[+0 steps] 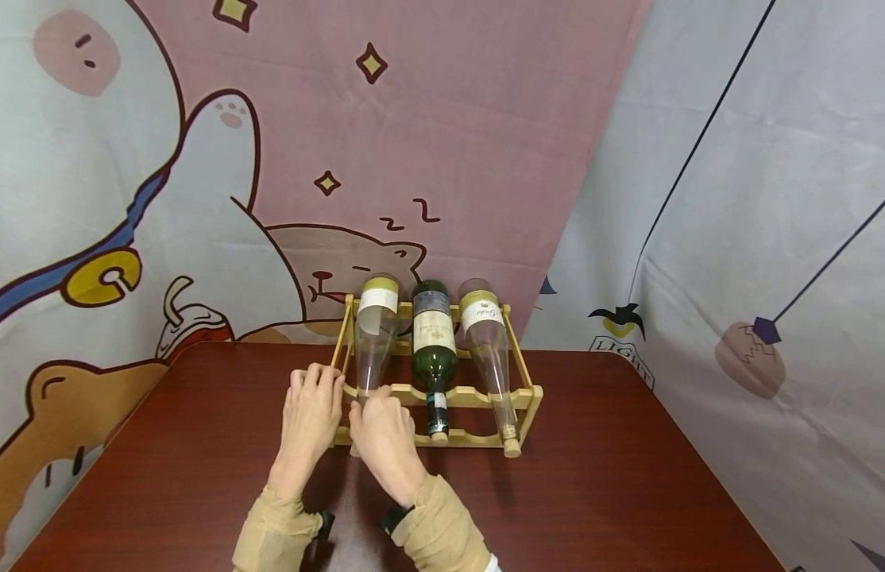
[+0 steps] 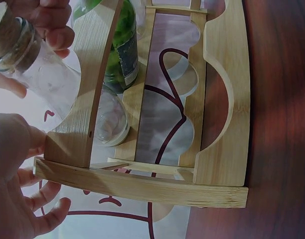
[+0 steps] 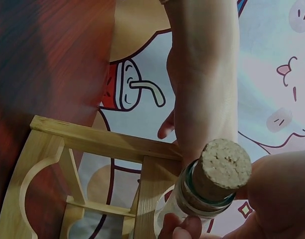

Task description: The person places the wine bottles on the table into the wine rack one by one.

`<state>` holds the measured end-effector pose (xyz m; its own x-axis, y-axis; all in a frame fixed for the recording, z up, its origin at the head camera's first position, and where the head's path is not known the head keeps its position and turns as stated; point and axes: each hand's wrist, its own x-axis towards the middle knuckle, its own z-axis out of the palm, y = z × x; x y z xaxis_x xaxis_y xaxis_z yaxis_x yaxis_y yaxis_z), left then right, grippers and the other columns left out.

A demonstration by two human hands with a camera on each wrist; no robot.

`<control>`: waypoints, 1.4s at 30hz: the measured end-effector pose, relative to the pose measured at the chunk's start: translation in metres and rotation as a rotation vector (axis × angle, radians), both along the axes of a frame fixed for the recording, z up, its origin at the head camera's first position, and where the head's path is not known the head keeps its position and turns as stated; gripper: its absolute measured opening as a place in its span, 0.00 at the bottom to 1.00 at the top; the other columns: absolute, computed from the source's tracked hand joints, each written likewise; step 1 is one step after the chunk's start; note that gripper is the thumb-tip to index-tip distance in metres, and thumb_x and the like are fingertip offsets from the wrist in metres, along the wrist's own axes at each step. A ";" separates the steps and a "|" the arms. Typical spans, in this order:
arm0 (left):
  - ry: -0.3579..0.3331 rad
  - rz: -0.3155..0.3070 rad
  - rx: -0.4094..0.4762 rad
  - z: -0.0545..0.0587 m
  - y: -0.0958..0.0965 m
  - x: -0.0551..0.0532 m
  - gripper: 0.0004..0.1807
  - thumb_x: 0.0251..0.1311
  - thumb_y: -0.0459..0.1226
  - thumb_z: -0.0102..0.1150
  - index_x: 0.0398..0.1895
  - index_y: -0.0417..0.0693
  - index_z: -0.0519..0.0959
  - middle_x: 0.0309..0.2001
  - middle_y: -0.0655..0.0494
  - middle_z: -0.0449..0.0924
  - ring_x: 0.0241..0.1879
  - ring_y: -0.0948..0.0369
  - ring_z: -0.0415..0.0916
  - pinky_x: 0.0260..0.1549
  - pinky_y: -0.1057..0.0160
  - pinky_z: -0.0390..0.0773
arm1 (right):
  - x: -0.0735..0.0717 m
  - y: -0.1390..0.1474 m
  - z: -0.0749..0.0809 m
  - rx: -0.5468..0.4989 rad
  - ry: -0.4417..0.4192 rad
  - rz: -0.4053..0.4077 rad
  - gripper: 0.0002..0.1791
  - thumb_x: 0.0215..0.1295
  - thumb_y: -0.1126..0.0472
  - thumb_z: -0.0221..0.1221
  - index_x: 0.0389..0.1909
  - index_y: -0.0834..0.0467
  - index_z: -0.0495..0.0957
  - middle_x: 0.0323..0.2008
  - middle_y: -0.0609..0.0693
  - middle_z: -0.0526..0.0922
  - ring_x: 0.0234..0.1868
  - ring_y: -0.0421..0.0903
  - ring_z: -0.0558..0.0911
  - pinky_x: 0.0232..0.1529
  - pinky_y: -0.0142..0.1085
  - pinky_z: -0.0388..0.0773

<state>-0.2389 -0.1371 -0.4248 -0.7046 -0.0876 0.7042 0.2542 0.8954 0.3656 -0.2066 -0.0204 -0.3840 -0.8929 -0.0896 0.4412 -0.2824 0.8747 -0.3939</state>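
A wooden wine rack [image 1: 531, 397] stands on the table with three corked bottles lying in its upper tier, necks toward me. My left hand [image 1: 310, 413] grips the rack's upper left front corner, its fingers along the outer side of the frame [image 2: 142, 189]. With my right hand [image 1: 385, 437] I hold the neck of the left clear bottle [image 1: 376, 334]; its cork [image 3: 226, 164] sticks out past my fingers. Beside it lies a green bottle [image 1: 434, 361] with a cream label. The right clear bottle [image 1: 491, 349] has a white and yellow label.
The dark red-brown table [image 1: 628, 477] extends to both sides of the rack and in front of it. Behind the table hangs a cloth [image 1: 485, 143] printed with cartoon animals. The rack's lower front rail [image 1: 478, 439] runs close above the tabletop.
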 end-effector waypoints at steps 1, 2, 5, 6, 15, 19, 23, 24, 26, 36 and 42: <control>-0.002 0.000 0.000 0.000 0.000 0.000 0.07 0.65 0.35 0.53 0.35 0.39 0.76 0.37 0.43 0.75 0.40 0.45 0.67 0.33 0.49 0.70 | 0.000 0.000 0.000 -0.007 -0.006 0.003 0.16 0.60 0.54 0.61 0.31 0.64 0.74 0.17 0.56 0.80 0.16 0.51 0.81 0.11 0.35 0.67; -0.003 0.001 0.000 0.000 0.000 0.000 0.07 0.65 0.35 0.53 0.35 0.39 0.76 0.37 0.43 0.75 0.40 0.45 0.67 0.33 0.49 0.70 | 0.000 0.000 0.000 -0.011 -0.011 0.006 0.16 0.61 0.54 0.60 0.31 0.65 0.74 0.16 0.55 0.79 0.16 0.50 0.81 0.11 0.35 0.67; -0.007 0.000 0.004 0.000 -0.001 0.000 0.07 0.66 0.36 0.52 0.35 0.39 0.76 0.37 0.43 0.75 0.41 0.45 0.67 0.33 0.49 0.70 | -0.001 0.001 0.000 -0.037 -0.040 0.013 0.16 0.62 0.55 0.59 0.33 0.66 0.75 0.16 0.55 0.78 0.16 0.49 0.80 0.11 0.34 0.67; -0.008 0.000 0.005 0.000 -0.001 0.000 0.08 0.66 0.36 0.52 0.35 0.39 0.76 0.37 0.43 0.75 0.41 0.45 0.67 0.33 0.49 0.70 | -0.001 0.001 0.000 -0.045 -0.050 0.015 0.16 0.63 0.55 0.58 0.34 0.67 0.75 0.16 0.54 0.78 0.16 0.49 0.80 0.11 0.33 0.67; -0.011 -0.003 0.003 0.001 0.000 0.001 0.08 0.66 0.36 0.52 0.35 0.39 0.76 0.37 0.43 0.75 0.40 0.44 0.67 0.33 0.50 0.70 | -0.001 0.001 -0.002 -0.102 -0.076 0.021 0.15 0.63 0.56 0.56 0.34 0.68 0.75 0.16 0.54 0.78 0.17 0.50 0.81 0.13 0.35 0.70; -0.015 -0.004 0.003 0.002 0.000 0.001 0.08 0.66 0.36 0.52 0.35 0.39 0.76 0.37 0.43 0.75 0.41 0.44 0.67 0.33 0.50 0.70 | -0.002 0.001 -0.002 -0.137 -0.098 0.016 0.14 0.63 0.57 0.56 0.32 0.67 0.75 0.16 0.55 0.79 0.18 0.51 0.81 0.14 0.36 0.71; -0.019 -0.004 0.006 0.003 0.000 0.001 0.07 0.66 0.36 0.52 0.35 0.39 0.76 0.38 0.43 0.75 0.41 0.44 0.67 0.34 0.50 0.70 | -0.002 0.002 -0.002 -0.150 -0.113 -0.003 0.17 0.62 0.53 0.57 0.32 0.66 0.75 0.18 0.57 0.80 0.19 0.52 0.82 0.15 0.38 0.71; -0.018 -0.004 0.005 0.002 0.000 0.001 0.07 0.66 0.36 0.52 0.35 0.39 0.76 0.38 0.43 0.75 0.41 0.44 0.67 0.34 0.49 0.70 | -0.002 0.002 -0.003 -0.149 -0.115 -0.011 0.19 0.62 0.51 0.58 0.32 0.66 0.75 0.19 0.58 0.81 0.19 0.52 0.82 0.15 0.38 0.71; -0.016 -0.005 0.006 0.002 0.000 0.001 0.07 0.66 0.35 0.52 0.35 0.39 0.76 0.38 0.43 0.75 0.41 0.44 0.67 0.34 0.49 0.70 | -0.002 0.002 -0.003 -0.145 -0.115 -0.027 0.22 0.60 0.48 0.60 0.32 0.67 0.75 0.20 0.59 0.81 0.19 0.53 0.82 0.15 0.38 0.71; -0.027 -0.009 0.016 0.002 0.000 0.001 0.08 0.66 0.37 0.52 0.35 0.40 0.77 0.38 0.44 0.75 0.41 0.45 0.67 0.35 0.49 0.70 | -0.002 0.004 -0.002 -0.112 -0.061 -0.027 0.22 0.56 0.49 0.64 0.31 0.65 0.74 0.18 0.57 0.80 0.17 0.51 0.81 0.13 0.35 0.69; -0.021 -0.009 0.015 0.002 0.000 0.001 0.08 0.66 0.37 0.52 0.35 0.41 0.77 0.38 0.44 0.75 0.41 0.45 0.67 0.34 0.49 0.70 | -0.002 0.004 -0.002 -0.112 -0.053 -0.015 0.19 0.59 0.51 0.62 0.31 0.66 0.74 0.17 0.57 0.79 0.17 0.50 0.81 0.12 0.34 0.68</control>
<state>-0.2382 -0.1375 -0.4227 -0.7200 -0.0916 0.6879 0.2543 0.8875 0.3844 -0.2087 -0.0161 -0.3859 -0.9160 -0.0289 0.4001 -0.2459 0.8285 -0.5031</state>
